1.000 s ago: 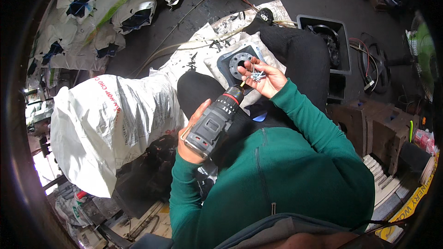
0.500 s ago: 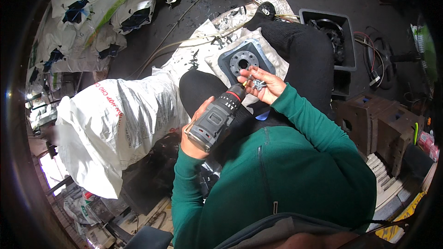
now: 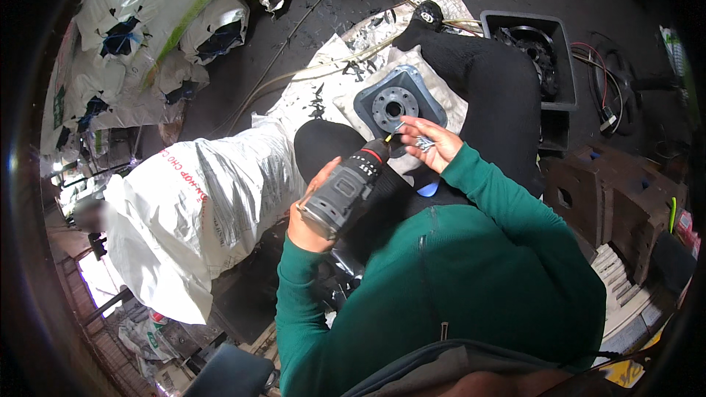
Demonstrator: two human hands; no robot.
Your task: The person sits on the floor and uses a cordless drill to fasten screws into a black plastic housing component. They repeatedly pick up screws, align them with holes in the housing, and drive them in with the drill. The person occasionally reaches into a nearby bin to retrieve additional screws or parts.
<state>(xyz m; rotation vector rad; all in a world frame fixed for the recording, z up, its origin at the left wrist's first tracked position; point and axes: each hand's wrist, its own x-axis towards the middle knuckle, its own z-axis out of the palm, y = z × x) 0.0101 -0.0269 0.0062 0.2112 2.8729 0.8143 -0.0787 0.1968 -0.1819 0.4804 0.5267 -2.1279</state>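
Note:
A grey-black cordless drill (image 3: 342,192) is gripped in my left hand (image 3: 309,231), its red-ringed chuck pointing away and to the right. From the chuck a yellow-banded bit (image 3: 389,138) sticks out. My right hand (image 3: 441,148) is curled around several silvery screws (image 3: 424,144), with the thumb and fingers by the tip of the bit; one thin metal piece shows at the fingertips. Just beyond both hands lies a dark grey squarish part with a round, holed hub (image 3: 396,104), resting on a pale cloth pad (image 3: 448,108) between my legs.
White sacks (image 3: 165,18) are piled at the far left, and a large white bag (image 3: 198,213) lies beside my left knee. Right of my leg stands a grey bin (image 3: 566,66) with dark parts. Brown metal blocks (image 3: 610,198) sit nearer. Hoses cross the floor.
The whole view has shifted slightly. My right fingers have opened a little and drawn away from the bit's tip. The drill stays in my left hand.

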